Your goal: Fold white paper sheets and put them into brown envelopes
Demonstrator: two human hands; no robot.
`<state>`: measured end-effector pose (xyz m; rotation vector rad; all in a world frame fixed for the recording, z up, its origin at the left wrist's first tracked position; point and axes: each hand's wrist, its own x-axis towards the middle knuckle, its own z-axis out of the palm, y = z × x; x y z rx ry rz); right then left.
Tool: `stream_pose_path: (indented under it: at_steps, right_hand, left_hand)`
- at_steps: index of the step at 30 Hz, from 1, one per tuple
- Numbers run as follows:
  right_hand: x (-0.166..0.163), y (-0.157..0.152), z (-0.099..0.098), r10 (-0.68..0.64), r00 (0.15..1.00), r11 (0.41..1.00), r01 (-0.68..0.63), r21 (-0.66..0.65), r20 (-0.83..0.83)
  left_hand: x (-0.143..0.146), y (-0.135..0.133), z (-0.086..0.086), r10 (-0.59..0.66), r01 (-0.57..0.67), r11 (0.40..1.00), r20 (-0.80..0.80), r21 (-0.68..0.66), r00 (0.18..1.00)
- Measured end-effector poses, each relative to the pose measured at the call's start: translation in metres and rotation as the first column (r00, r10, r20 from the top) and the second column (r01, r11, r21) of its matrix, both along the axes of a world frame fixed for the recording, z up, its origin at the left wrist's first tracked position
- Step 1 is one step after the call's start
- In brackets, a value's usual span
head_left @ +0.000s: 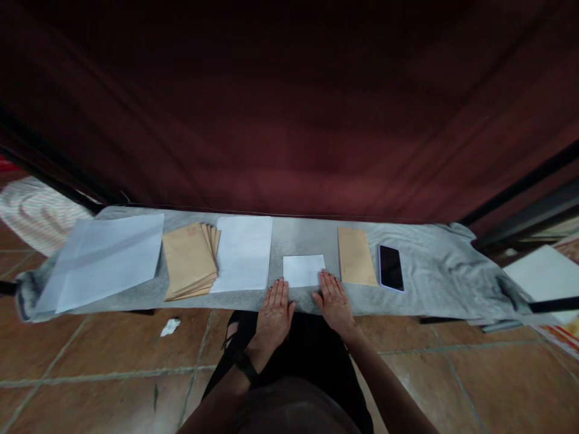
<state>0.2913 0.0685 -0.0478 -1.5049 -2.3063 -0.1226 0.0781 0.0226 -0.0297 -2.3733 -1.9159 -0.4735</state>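
a person's left hand (275, 310) and right hand (335, 301), both flattened with fingers straight and gripping nothing, lie palms down at a small white paper's (304, 270) seven and four o'clock (fingertips at its edges), forearms angled inward, a brown envelope (357, 256) at three.

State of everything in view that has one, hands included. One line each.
Small white paper: lying flat; can't tell if folded
Left hand: open, palm down
Right hand: open, palm down
Brown envelope stack: fanned out
Single brown envelope: lying flat
Middle white sheets: lying flat
Left white sheets: overlapping, askew
Phone: face up, screen dark
Gray cloth: spread out, wrinkled
White scrap: crumpled
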Motion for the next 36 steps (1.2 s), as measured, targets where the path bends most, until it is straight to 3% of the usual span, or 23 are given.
stream_pose_path:
  at_steps: [4,8,14,21,29,36]
  right_hand:
    - [0.000,-0.002,-0.001,-0.017,1.000,1.000,0.017,0.013,0.001]
    - [-0.004,-0.002,-0.001,-0.039,0.999,0.999,0.039,0.015,-0.008]
    - [-0.004,-0.002,0.000,-0.041,0.999,0.999,0.041,0.005,0.006]
    - [-0.003,-0.003,0.004,-0.059,0.998,0.998,0.059,-0.006,-0.030]
    - [-0.030,0.002,0.012,0.084,0.996,0.994,-0.086,-0.062,-0.040]
    - [-0.013,0.001,0.004,0.009,0.999,0.998,-0.011,-0.066,-0.034]
  left_hand:
    - [0.006,0.009,0.005,0.022,-0.022,1.000,0.019,0.012,1.000]
    - [0.027,0.031,0.009,-0.077,0.077,0.997,0.040,0.001,0.996]
    - [0.049,0.063,-0.002,-0.115,0.118,0.991,0.043,-0.065,0.992]
    - [0.023,0.068,-0.006,-0.028,0.029,0.999,0.034,-0.036,0.999]
    - [0.011,0.064,-0.005,-0.077,0.076,0.996,-0.018,-0.037,0.997]
    - [0.002,0.069,-0.003,-0.138,0.132,0.988,-0.080,-0.075,0.987]
